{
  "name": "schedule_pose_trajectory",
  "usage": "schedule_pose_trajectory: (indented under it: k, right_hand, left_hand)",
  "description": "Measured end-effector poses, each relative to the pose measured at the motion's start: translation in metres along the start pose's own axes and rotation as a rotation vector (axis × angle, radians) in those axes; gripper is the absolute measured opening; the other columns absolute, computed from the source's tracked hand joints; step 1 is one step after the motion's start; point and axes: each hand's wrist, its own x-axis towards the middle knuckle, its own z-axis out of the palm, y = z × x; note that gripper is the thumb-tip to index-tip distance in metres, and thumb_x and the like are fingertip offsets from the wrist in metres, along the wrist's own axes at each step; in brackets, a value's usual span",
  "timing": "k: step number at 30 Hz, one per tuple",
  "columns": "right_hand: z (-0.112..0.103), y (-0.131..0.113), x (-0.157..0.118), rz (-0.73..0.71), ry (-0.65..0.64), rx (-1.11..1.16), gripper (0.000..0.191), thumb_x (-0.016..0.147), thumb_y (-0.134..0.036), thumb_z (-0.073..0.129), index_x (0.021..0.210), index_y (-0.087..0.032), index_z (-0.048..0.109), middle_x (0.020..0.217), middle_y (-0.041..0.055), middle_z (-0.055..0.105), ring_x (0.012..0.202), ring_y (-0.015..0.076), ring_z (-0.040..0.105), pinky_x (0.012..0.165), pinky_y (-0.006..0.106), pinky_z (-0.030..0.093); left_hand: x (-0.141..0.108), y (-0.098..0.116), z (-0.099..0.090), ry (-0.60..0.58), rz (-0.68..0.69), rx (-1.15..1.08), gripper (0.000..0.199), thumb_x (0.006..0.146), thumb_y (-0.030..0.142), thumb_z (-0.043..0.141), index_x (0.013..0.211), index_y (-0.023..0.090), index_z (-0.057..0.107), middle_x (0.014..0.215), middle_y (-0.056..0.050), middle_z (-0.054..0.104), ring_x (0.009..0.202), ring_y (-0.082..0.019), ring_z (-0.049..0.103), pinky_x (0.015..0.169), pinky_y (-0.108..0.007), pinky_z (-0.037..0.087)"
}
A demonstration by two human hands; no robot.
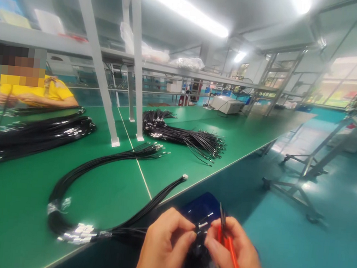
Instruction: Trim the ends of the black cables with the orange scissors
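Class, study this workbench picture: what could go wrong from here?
The pointed tip of the red-handled tool in the right hand sits near the left hand, so a slip might nick a finger.
The curved cable bundle crosses the edge of the green table; a tug could drag it off.
The fanned cable ends behind it might tangle.

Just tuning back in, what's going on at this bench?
The left hand seems to pinch a thin black cable end just off the table edge. Close by, the right hand holds red-handled pliers or snips, tips upward. On the green table, a bundle of black cables with white connectors lies in a wide curve. A person in yellow sits or stands across the table, by more black cables.
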Motion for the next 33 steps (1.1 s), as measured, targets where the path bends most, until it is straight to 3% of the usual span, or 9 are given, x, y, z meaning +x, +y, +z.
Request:
schedule_pose_trajectory:
  k: [2, 5, 12, 16, 20, 24, 27, 30, 33]
  right_hand:
    - [0.009, 0.001, -0.001, -0.09, 0.106, 0.04, 0.036, 0.057, -0.036, 0.083, 0.08, -0.022, 0.059, 0.064, -0.0027, 0.063, 0.055, 0.0106, 0.051, 0.049, 0.021, 0.039]
    - [0.021, 0.002, -0.001, -0.169, 0.152, 0.075, 0.031, 0.061, -0.035, 0.08, 0.08, -0.024, 0.058, 0.068, -0.0035, 0.063, 0.062, 0.0124, 0.055, 0.059, 0.023, 0.044]
    - [0.032, 0.015, -0.004, -0.198, 0.057, 0.132, 0.028, 0.066, -0.034, 0.076, 0.085, -0.026, 0.057, 0.076, -0.0018, 0.061, 0.073, 0.0166, 0.058, 0.063, 0.026, 0.046]
    - [0.028, 0.015, -0.005, -0.16, 0.025, 0.181, 0.028, 0.066, -0.034, 0.077, 0.086, -0.027, 0.058, 0.076, -0.002, 0.064, 0.074, 0.0168, 0.06, 0.072, 0.03, 0.047]
    - [0.018, 0.009, -0.003, -0.149, 0.007, 0.166, 0.028, 0.064, -0.031, 0.08, 0.084, -0.025, 0.061, 0.074, -0.0018, 0.067, 0.073, 0.0161, 0.061, 0.072, 0.028, 0.047]
    - [0.009, 0.001, -0.001, -0.1, -0.01, 0.169, 0.027, 0.065, -0.033, 0.079, 0.083, -0.022, 0.062, 0.075, 0.0005, 0.068, 0.076, 0.0172, 0.061, 0.07, 0.027, 0.047]
    - [0.008, -0.002, 0.001, -0.023, 0.027, 0.187, 0.028, 0.067, -0.034, 0.079, 0.084, -0.022, 0.06, 0.071, -0.0018, 0.065, 0.064, 0.0126, 0.055, 0.06, 0.023, 0.045]
    - [0.013, 0.001, 0.004, 0.025, 0.046, 0.182, 0.027, 0.068, -0.034, 0.077, 0.084, -0.022, 0.058, 0.066, -0.004, 0.06, 0.054, 0.01, 0.049, 0.052, 0.021, 0.042]
    - [0.016, 0.011, 0.007, -0.024, 0.08, 0.144, 0.03, 0.064, -0.035, 0.079, 0.081, -0.022, 0.057, 0.065, -0.0038, 0.059, 0.054, 0.0123, 0.052, 0.05, 0.023, 0.042]
  left_hand:
    - [-0.001, 0.0, 0.004, -0.009, 0.012, 0.006, 0.009, 0.077, 0.015, 0.057, 0.071, 0.018, 0.063, 0.066, 0.001, 0.057, 0.06, -0.013, 0.053, 0.057, -0.022, 0.04]
    - [-0.001, 0.001, 0.004, -0.064, -0.02, -0.064, 0.01, 0.077, 0.017, 0.056, 0.068, 0.018, 0.061, 0.065, 0.002, 0.055, 0.059, -0.013, 0.051, 0.056, -0.022, 0.039]
    - [0.004, 0.003, -0.002, -0.139, -0.238, -0.323, 0.016, 0.076, 0.026, 0.06, 0.064, 0.017, 0.054, 0.063, 0.003, 0.051, 0.063, -0.013, 0.047, 0.061, -0.023, 0.037]
    - [0.006, 0.001, -0.003, -0.159, -0.27, -0.379, 0.017, 0.074, 0.025, 0.061, 0.063, 0.017, 0.051, 0.061, 0.004, 0.05, 0.061, -0.012, 0.045, 0.06, -0.023, 0.036]
    - [0.005, 0.002, -0.003, -0.132, -0.193, -0.245, 0.013, 0.076, 0.022, 0.059, 0.065, 0.017, 0.054, 0.062, 0.003, 0.052, 0.06, -0.012, 0.048, 0.058, -0.022, 0.038]
    - [0.001, 0.005, 0.005, 0.018, 0.04, 0.076, 0.012, 0.078, 0.014, 0.056, 0.068, 0.019, 0.058, 0.065, 0.002, 0.055, 0.058, -0.013, 0.052, 0.055, -0.022, 0.039]
    - [-0.003, 0.006, 0.013, 0.093, 0.193, 0.219, 0.015, 0.081, 0.013, 0.055, 0.069, 0.02, 0.059, 0.064, 0.0, 0.055, 0.06, -0.015, 0.053, 0.054, -0.024, 0.039]
    - [-0.005, 0.006, 0.021, 0.143, 0.219, 0.221, 0.017, 0.084, 0.014, 0.053, 0.07, 0.021, 0.058, 0.064, 0.0, 0.056, 0.061, -0.015, 0.053, 0.055, -0.024, 0.039]
    - [-0.006, 0.004, 0.024, 0.173, 0.216, 0.217, 0.017, 0.084, 0.015, 0.053, 0.069, 0.021, 0.057, 0.064, 0.0, 0.055, 0.061, -0.015, 0.052, 0.055, -0.025, 0.037]
